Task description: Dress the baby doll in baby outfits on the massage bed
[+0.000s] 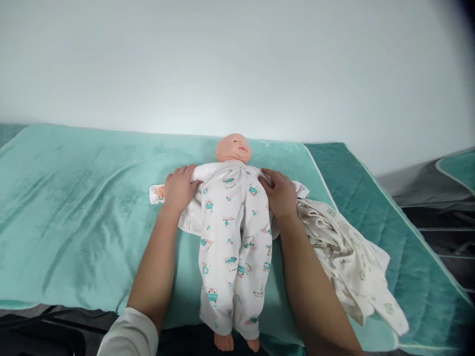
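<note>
A baby doll [233, 147] lies on its back on a teal mat [81, 198], head away from me, dressed in a white printed sleepsuit [232, 242]. My left hand [180, 188] rests palm down on the doll's outstretched sleeve, fingers together and lying flat on the cloth. My right hand [279, 193] lies on the doll's other shoulder and sleeve, fingers spread flat over the fabric. The doll's bare feet [237, 342] stick out toward me at the bottom.
A crumpled white garment [349, 257] lies on the mat right of the doll, beside my right forearm. A darker quilted teal cover [401, 257] runs along the right. A plain white wall stands behind.
</note>
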A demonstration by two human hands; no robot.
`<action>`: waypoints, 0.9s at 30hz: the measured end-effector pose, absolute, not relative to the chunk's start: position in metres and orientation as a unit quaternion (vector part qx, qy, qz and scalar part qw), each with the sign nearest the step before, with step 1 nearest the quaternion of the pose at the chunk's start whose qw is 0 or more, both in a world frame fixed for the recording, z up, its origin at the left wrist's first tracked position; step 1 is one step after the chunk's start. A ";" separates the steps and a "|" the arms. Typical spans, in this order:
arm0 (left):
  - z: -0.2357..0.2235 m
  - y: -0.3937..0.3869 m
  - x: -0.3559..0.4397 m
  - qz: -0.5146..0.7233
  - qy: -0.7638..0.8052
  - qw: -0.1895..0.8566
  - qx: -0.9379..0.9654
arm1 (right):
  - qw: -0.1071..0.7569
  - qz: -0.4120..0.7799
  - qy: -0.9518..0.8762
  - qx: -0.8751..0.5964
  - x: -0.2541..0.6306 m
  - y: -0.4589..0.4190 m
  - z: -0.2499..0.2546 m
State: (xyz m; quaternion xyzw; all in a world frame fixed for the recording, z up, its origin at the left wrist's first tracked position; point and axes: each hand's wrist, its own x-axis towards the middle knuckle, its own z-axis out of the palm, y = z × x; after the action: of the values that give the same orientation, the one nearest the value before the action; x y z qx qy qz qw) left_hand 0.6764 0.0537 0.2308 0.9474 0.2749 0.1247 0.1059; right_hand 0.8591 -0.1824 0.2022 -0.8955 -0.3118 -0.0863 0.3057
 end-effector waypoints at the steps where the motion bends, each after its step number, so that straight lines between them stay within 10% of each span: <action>1: 0.230 0.054 0.677 0.132 0.278 0.103 0.946 | 0.308 -0.094 -0.311 -0.894 0.861 -0.182 0.201; 17: 0.262 0.045 0.681 0.292 0.173 0.324 0.883 | 0.372 -0.041 -0.198 -0.906 0.877 -0.173 0.185; 27: 0.307 -0.053 0.800 -0.125 0.033 -0.022 0.991 | 0.391 -0.026 -0.211 -0.896 0.879 -0.173 0.185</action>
State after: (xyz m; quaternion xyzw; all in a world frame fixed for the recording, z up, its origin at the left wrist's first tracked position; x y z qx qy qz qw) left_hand 0.7999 -0.0533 0.3070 0.9913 0.0332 -0.1253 -0.0218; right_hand 0.8792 -0.1734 0.1848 -0.8957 -0.2109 -0.0260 0.3907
